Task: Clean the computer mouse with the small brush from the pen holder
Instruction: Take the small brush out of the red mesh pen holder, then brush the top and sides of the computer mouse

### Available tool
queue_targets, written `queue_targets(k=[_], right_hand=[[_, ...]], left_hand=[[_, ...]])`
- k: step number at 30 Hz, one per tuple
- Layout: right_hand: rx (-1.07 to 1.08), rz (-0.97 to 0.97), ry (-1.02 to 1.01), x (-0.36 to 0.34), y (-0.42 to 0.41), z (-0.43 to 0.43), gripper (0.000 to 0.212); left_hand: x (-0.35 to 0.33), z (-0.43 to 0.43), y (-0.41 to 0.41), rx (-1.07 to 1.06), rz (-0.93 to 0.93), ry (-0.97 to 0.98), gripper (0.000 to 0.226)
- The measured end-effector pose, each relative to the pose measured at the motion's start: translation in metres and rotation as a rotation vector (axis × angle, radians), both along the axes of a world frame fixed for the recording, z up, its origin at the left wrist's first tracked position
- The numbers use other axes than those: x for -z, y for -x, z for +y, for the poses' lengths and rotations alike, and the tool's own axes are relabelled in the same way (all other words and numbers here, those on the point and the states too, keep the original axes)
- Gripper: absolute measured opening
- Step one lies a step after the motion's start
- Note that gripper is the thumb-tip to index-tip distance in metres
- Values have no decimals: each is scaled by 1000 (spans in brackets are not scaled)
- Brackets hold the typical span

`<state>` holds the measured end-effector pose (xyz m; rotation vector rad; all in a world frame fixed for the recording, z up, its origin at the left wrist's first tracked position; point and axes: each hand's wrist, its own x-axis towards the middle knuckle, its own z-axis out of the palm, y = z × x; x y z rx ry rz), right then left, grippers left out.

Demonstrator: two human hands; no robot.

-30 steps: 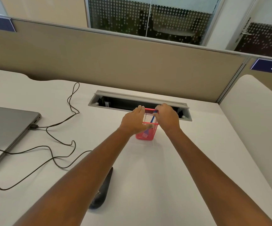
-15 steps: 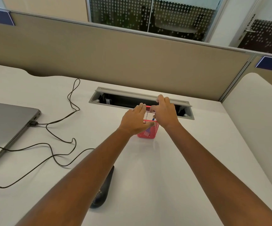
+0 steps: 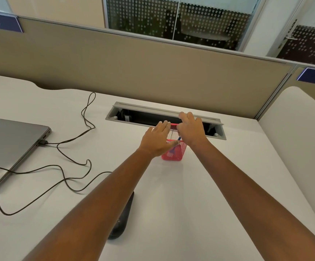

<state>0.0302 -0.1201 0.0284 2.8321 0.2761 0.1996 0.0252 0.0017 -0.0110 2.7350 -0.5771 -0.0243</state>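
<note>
A red mesh pen holder [image 3: 178, 154] stands on the white desk, just in front of the cable slot. My left hand [image 3: 155, 141] wraps its left side, with the thumb across the front rim. My right hand [image 3: 190, 130] is over the holder's mouth; thumb and forefinger pinch together at the top of the small blue brush [image 3: 179, 138], the other fingers spread upward. Most of the brush stays inside the mesh. The black computer mouse [image 3: 123, 215] lies near the front of the desk, partly hidden under my left forearm.
A closed grey laptop [image 3: 7, 144] lies at the left with a black cable [image 3: 73, 161] looping across the desk toward the mouse. An open cable slot [image 3: 143, 117] runs behind the holder. A beige partition [image 3: 153, 72] bounds the back.
My right hand's outer fingers have lifted and spread from a closed grip over the holder. The left hand stays on the holder. The view has shifted slightly.
</note>
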Motion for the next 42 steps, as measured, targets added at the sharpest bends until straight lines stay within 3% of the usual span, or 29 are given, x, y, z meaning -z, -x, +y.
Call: queue_targets(k=[7,13,17,22,25,32,36,42], right_hand=[[37,-178,-180,-26,22,-23,16],[37,-471,-773,-46,86,-51,7],[43,-561,-1055,-36,141,-57,6],[184,-443,-1351,4,181,-47,4],[284,-339,-1541,30,195,-32,14],[427,-252,-2120,56,219,17,17],[543,-184,-2320,61,223,40,14],[610,-143,-2504,60,225,63,12]], left_hand=[[-5,4,6,56,73,58,82],[2,22,28,73,66,237,89],[12,50,65,32,242,427,85],[19,96,119,-32,319,582,83],[27,119,145,-89,279,638,78],[56,160,183,-129,317,725,80],[64,169,190,-157,377,772,86],[69,178,187,-54,416,666,97]])
